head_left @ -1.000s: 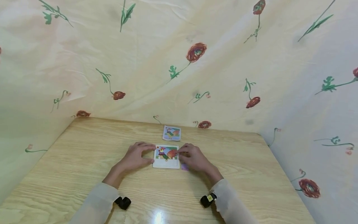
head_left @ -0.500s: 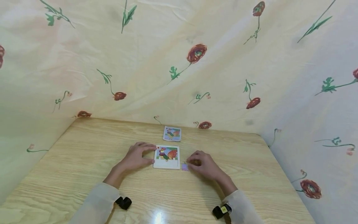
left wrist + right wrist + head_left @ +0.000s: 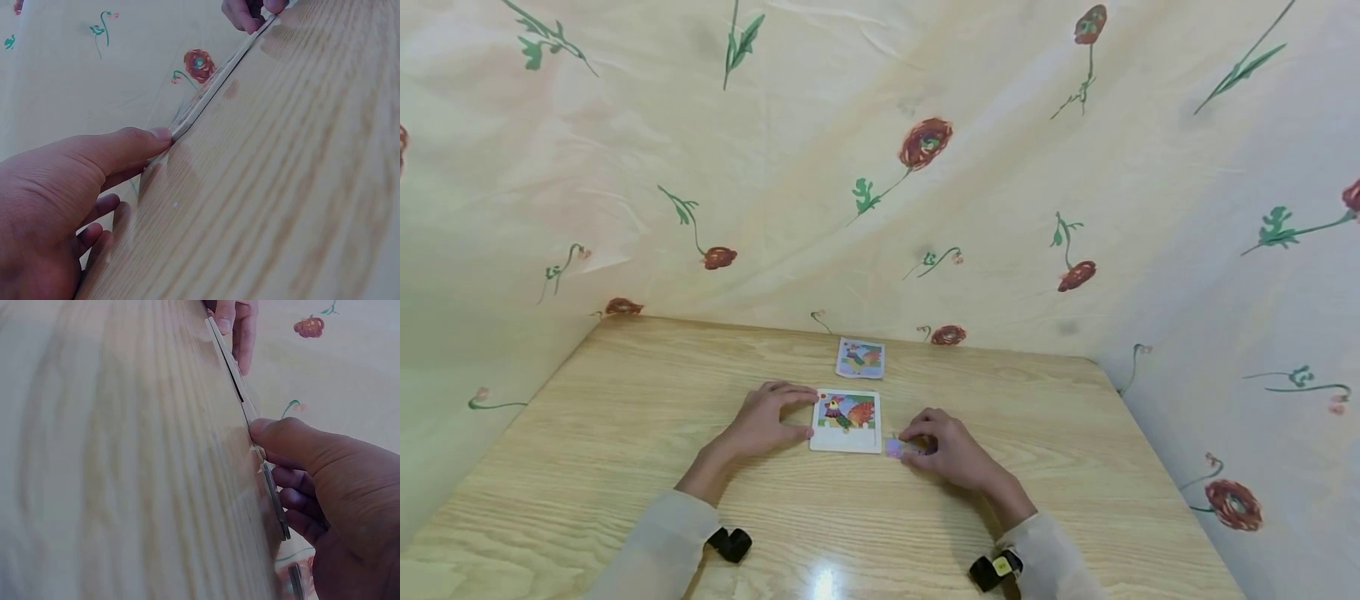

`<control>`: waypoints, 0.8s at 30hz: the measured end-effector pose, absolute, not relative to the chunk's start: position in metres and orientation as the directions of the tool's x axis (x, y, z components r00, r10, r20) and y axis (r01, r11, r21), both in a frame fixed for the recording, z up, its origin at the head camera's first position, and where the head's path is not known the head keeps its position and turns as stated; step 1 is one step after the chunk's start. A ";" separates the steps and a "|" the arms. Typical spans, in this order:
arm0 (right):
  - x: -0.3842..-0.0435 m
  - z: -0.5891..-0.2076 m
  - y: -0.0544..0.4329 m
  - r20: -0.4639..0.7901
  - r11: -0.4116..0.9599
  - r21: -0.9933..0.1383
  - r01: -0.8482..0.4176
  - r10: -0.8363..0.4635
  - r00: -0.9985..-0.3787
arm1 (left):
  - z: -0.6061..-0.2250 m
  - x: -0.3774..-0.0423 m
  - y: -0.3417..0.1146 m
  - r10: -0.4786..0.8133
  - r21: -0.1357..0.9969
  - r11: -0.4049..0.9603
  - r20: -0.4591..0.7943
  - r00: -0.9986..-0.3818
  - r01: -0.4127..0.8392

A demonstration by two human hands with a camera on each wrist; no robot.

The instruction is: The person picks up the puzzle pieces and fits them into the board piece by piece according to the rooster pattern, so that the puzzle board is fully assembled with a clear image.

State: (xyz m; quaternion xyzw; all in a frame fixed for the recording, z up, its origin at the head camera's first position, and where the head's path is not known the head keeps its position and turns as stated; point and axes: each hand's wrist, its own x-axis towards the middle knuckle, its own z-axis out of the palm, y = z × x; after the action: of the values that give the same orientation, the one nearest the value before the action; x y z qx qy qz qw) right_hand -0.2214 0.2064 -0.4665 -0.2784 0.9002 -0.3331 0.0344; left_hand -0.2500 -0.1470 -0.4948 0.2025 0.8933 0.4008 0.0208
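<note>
Evidently, the left hand (image 3: 760,423) touches one board (image 3: 844,440) (one rooster card (image 3: 861,358) beyond).

Table (image 3: 820,517): pale wood grain; glare spot (image 3: 824,582) at bottom of head view. Creased cream sheeting (image 3: 805,125) stands behind and along both sides, printed with red flowers (image 3: 926,143), green stems.

Wooden table (image 3: 1075,467), rooster board (image 3: 842,440), card (image 3: 861,360), purple piece (image 3: 893,448)
</note>
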 end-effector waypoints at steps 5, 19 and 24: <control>-0.222 -0.467 0.206 0.128 0.629 -0.614 -0.476 -0.516 -0.847 | -0.493 -0.249 -0.147 0.372 0.732 0.596 0.111 -0.921 0.329; -0.223 -0.467 0.205 0.137 0.625 -0.623 -0.471 -0.505 -0.852 | -0.490 -0.247 -0.146 0.379 0.728 0.594 0.123 -0.917 0.343; -0.223 -0.465 0.200 0.162 0.620 -0.624 -0.475 -0.493 -0.855 | -0.489 -0.247 -0.146 0.381 0.729 0.591 0.125 -0.916 0.346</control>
State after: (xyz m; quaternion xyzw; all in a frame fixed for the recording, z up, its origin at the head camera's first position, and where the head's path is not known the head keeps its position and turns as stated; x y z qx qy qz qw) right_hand -0.2233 0.2005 -0.4652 -0.2689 0.8999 -0.3430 0.0125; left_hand -0.2467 -0.1459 -0.4887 0.2038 0.8917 0.4036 0.0220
